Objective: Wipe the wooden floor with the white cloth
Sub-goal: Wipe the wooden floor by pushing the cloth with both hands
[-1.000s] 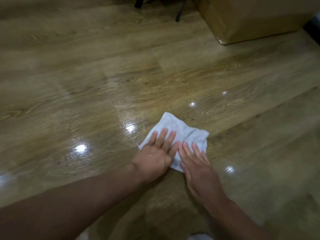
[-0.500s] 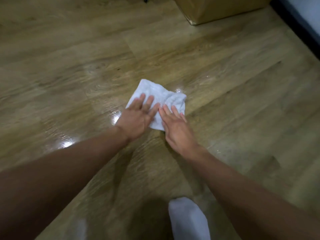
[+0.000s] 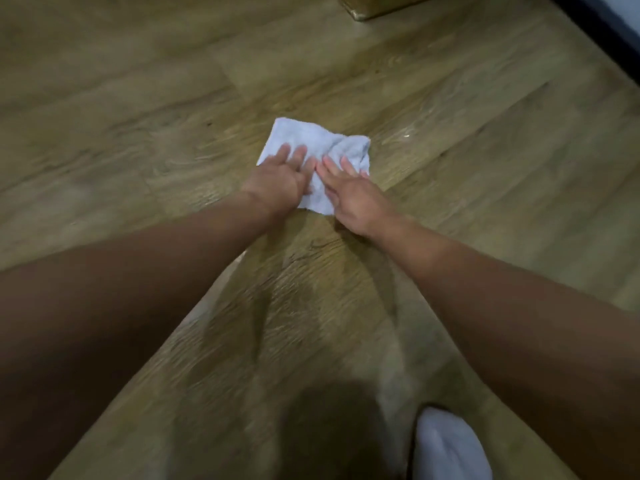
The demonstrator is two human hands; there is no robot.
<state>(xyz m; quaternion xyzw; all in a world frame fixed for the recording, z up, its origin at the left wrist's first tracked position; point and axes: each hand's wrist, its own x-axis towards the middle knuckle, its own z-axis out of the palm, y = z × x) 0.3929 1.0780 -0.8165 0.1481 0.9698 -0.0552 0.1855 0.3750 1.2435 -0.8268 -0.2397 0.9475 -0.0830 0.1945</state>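
Left hand (image 3: 277, 183), right hand (image 3: 353, 192), fingers (image 3: 299, 154) straight, pressing white cloth (image 3: 311, 140); pushed farther forward on wooden floor (image 3: 138, 116).

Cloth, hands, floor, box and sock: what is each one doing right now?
floor: bare wood, faintly shiny.
cloth: crumpled, lying flat on the floor.
left hand: open, fingers straight, pressing the cloth's left part.
right hand: open, fingers straight, pressing the cloth's right part.
box: on the floor, apart from the cloth, only a corner showing.
sock: white, blurred, at the bottom edge.
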